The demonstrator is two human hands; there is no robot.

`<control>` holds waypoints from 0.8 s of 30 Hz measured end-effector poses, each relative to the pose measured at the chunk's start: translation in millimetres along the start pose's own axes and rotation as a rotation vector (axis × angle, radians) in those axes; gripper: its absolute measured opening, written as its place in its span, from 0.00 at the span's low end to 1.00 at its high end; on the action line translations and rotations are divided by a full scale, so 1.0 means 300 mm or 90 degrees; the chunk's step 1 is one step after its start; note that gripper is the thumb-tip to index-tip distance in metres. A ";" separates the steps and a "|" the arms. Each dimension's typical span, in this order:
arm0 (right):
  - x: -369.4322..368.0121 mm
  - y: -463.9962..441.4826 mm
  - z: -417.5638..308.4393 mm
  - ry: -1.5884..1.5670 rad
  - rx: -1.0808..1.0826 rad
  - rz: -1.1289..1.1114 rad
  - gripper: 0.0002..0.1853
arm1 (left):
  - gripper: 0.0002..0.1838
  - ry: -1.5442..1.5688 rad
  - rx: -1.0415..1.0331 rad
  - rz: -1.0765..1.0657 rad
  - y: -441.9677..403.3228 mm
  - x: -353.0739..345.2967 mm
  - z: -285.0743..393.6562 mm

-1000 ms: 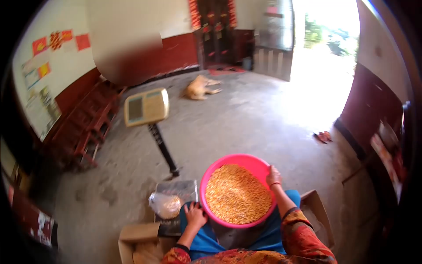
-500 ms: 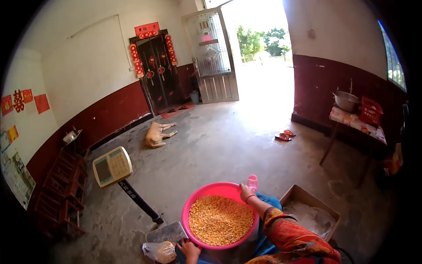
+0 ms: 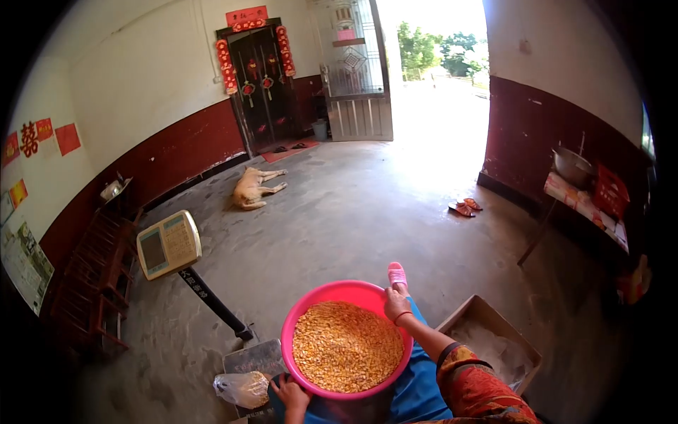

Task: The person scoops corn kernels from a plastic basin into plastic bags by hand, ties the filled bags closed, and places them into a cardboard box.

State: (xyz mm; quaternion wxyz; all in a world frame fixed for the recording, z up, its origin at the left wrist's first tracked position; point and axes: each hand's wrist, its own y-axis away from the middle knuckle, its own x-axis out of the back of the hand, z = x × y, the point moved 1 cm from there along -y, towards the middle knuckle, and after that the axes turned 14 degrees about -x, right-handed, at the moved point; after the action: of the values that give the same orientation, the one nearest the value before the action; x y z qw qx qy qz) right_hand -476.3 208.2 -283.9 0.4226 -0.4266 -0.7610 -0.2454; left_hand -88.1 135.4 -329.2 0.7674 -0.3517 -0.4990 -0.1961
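A pink plastic basin [image 3: 288,326] full of yellow corn kernels [image 3: 346,346] rests at my lap, over blue trousers [image 3: 418,385]. My right hand [image 3: 397,305] is closed on its far right rim. At the near left side, my left hand [image 3: 291,396] grips the basin's edge; part of its fingers is hidden below the rim. Just left of that hand, a clear plastic bag [image 3: 241,389] with pale contents lies on the metal platform of a scale [image 3: 253,358]. The scale's display head [image 3: 169,244] stands on a black post.
An open cardboard box [image 3: 494,343] holding clear plastic is at my right. A dog [image 3: 256,188] lies on the floor ahead. Orange sandals [image 3: 465,207] are near the doorway. Wooden chairs [image 3: 95,297] line the left wall; a table [image 3: 586,205] with a metal pot stands right.
The view has shifted, so the floor and room things sit higher in the picture. The basin appears slightly further left and up. Both hands stay at its rim.
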 end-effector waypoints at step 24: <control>-0.028 -0.019 0.049 -0.056 0.094 0.038 0.16 | 0.18 0.049 0.022 0.041 -0.033 0.035 0.040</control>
State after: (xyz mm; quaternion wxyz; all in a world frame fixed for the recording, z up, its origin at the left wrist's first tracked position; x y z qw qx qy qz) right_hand -485.2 212.2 -298.8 0.4261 -0.4271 -0.7820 -0.1565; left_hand -97.5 138.0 -313.3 0.7979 -0.3463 -0.4609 -0.1761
